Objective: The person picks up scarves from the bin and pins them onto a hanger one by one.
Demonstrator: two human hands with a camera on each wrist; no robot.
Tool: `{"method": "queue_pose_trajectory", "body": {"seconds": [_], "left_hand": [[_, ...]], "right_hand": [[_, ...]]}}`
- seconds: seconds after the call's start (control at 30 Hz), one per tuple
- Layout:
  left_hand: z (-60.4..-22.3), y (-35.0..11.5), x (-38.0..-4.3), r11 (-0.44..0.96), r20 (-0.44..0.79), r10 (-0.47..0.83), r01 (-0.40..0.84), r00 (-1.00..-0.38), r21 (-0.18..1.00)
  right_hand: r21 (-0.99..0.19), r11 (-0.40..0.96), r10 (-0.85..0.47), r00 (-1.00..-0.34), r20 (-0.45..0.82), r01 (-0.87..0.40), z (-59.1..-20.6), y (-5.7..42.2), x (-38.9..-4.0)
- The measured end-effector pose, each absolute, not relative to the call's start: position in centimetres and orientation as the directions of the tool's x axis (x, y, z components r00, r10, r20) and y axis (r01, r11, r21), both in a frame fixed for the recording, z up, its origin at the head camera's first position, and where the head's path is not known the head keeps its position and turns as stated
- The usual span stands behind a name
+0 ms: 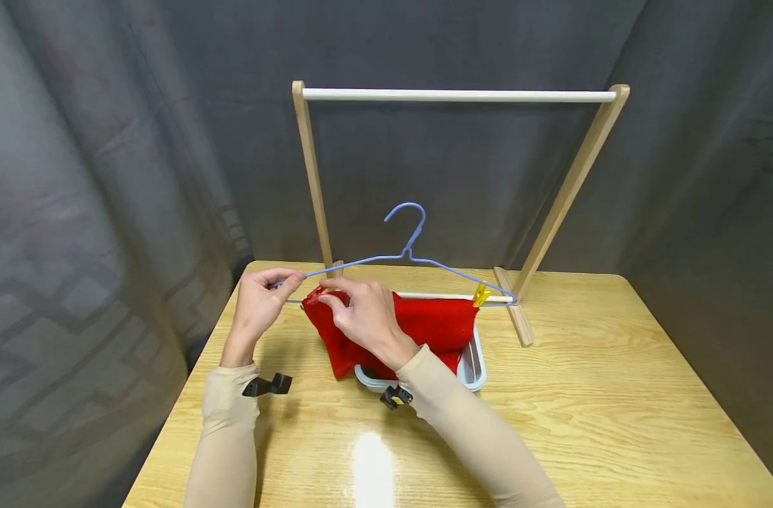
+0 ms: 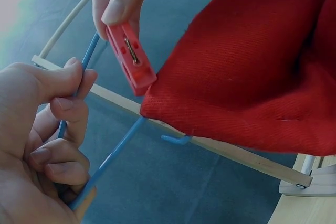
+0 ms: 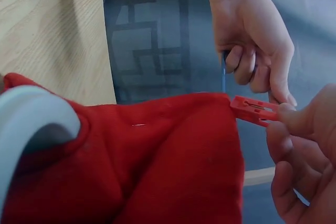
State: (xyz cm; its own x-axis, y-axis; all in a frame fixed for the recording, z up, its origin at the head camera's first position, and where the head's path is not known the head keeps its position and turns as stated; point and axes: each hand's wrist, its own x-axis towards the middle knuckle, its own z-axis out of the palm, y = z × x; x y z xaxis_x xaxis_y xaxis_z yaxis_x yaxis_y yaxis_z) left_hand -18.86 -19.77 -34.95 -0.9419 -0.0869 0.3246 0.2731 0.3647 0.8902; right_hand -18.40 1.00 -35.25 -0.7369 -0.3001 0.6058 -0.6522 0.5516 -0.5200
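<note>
My left hand (image 1: 262, 300) grips the left end of a blue wire hanger (image 1: 367, 259), whose hook points up. Between the thumb and fingers of my right hand (image 1: 363, 314) is a red clothespin (image 2: 131, 59), pinched by its handles. Its nose meets the corner of a red cloth (image 2: 236, 72) beside the hanger's lower wire. The cloth hangs from the hanger's bottom bar, and a yellow clothespin (image 1: 481, 294) sits at its right end. In the right wrist view, the red clothespin (image 3: 254, 110) is at the cloth's upper corner, close to the left hand.
A light-coloured basket (image 1: 474, 367) stands on the wooden table (image 1: 615, 381), partly hidden under the cloth. Behind it rises a rack with wooden legs (image 1: 567, 197) and a white rail (image 1: 456, 95). Grey curtains (image 1: 94, 176) surround the table at the back and sides.
</note>
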Motion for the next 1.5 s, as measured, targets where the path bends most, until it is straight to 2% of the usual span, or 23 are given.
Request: {"method": "queue_pose_trajectory", "body": {"seconds": [0.73,1.07,1.27,1.5], "left_hand": [[-35.1,-19.7,-19.0,0.358,0.356,-0.067,0.311,-0.932,0.881],[-35.4,-19.5,-19.2,0.412,0.341,-0.087,0.277,-0.936,0.868],[-35.5,-19.7,-19.3,0.419,0.309,-0.087,0.246,-0.947,0.874],[-35.7,-19.9,-19.4,0.408,0.297,-0.102,0.232,-0.949,0.883]], "right_hand": [[-0.399,0.641,-0.352,-0.714,0.606,-0.655,-35.7,-0.5,-18.9],[-0.493,0.571,-0.382,-0.743,0.549,-0.657,-36.5,0.1,-18.8],[-0.580,0.534,-0.364,-0.787,0.498,-0.615,-36.7,1.1,-18.8],[-0.639,0.487,-0.327,-0.803,0.498,-0.595,-36.9,2.9,-18.7]]}}
